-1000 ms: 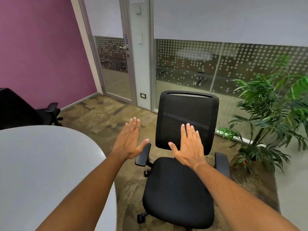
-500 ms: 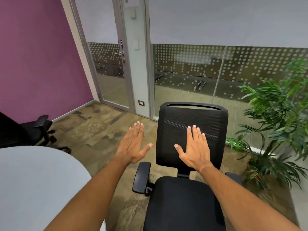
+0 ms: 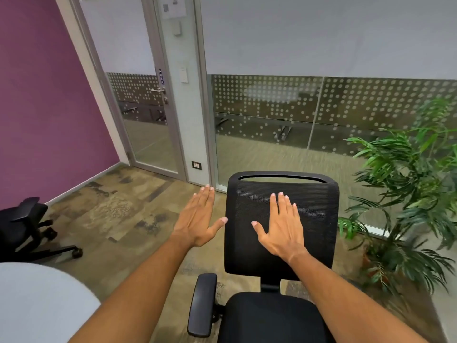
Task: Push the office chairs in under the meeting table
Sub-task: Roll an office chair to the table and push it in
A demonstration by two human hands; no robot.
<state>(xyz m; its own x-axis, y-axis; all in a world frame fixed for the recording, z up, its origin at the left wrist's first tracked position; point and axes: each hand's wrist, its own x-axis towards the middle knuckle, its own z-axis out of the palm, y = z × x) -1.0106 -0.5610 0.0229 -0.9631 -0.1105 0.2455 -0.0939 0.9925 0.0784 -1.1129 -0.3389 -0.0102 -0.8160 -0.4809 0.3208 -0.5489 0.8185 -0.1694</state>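
A black office chair [image 3: 314, 226] with a mesh backrest and padded seat faces me, low in the middle of the view. My right hand [image 3: 282, 226] is flat and spread in front of the backrest; whether it touches the mesh I cannot tell. My left hand [image 3: 197, 219] hovers open just left of the backrest, holding nothing. The white meeting table [image 3: 37, 305] shows its rounded corner at the bottom left. A second black chair [image 3: 22, 226] stands at the left edge beyond the table.
A potted palm [image 3: 405, 199] stands close to the chair on the right. Behind the chair runs a glass wall with dotted film, and a glass door [image 3: 148, 115] is at the back left beside a purple wall. Bare carpet lies between the two chairs.
The chair and my hands now sit nearer the glass wall. Less of the table and of the seat shows, and the left chair has slid toward the frame edge.
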